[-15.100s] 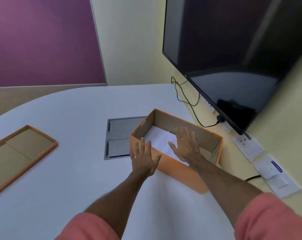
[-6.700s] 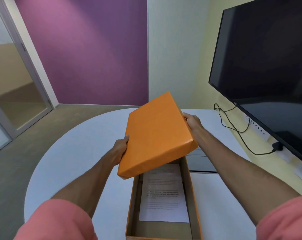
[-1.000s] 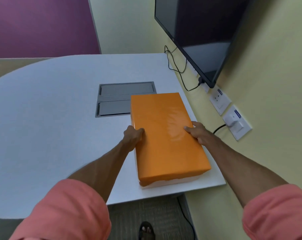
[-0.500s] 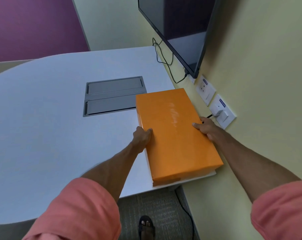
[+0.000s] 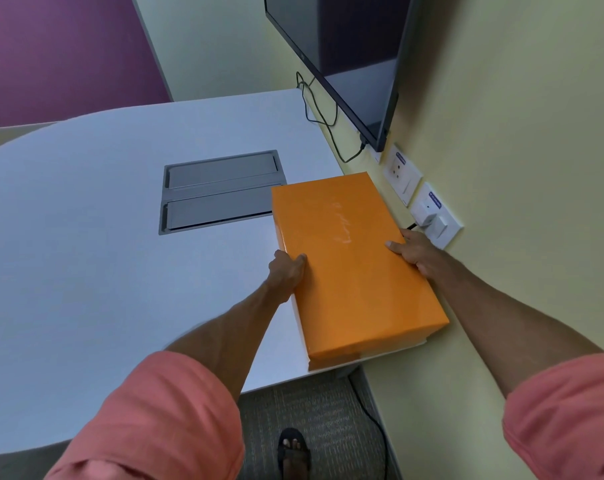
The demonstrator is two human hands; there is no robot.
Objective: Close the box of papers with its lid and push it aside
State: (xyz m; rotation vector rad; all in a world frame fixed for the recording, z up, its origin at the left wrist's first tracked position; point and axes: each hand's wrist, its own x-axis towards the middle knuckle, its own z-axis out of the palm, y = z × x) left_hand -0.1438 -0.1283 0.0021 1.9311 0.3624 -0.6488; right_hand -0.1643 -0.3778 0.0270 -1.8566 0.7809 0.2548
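Observation:
The orange box (image 5: 349, 268) lies closed under its orange lid at the right edge of the white table (image 5: 103, 258), close to the yellow wall. The papers inside are hidden. My left hand (image 5: 286, 271) grips the box's left long side, thumb on top of the lid. My right hand (image 5: 413, 251) holds the right long side, fingers curled over the lid's edge, between the box and the wall. The box's near end reaches the table's front right corner.
A grey cable hatch (image 5: 221, 192) is set into the table left of the box's far end. Wall sockets (image 5: 428, 209) with a plug sit just right of the box. A dark screen (image 5: 345, 57) hangs above, cables trailing down. My sandalled foot (image 5: 293, 455) shows below.
Over the last second both hands slid the closed box right and away, up to the wall by the sockets. Earlier the lid was lowered onto the open box.

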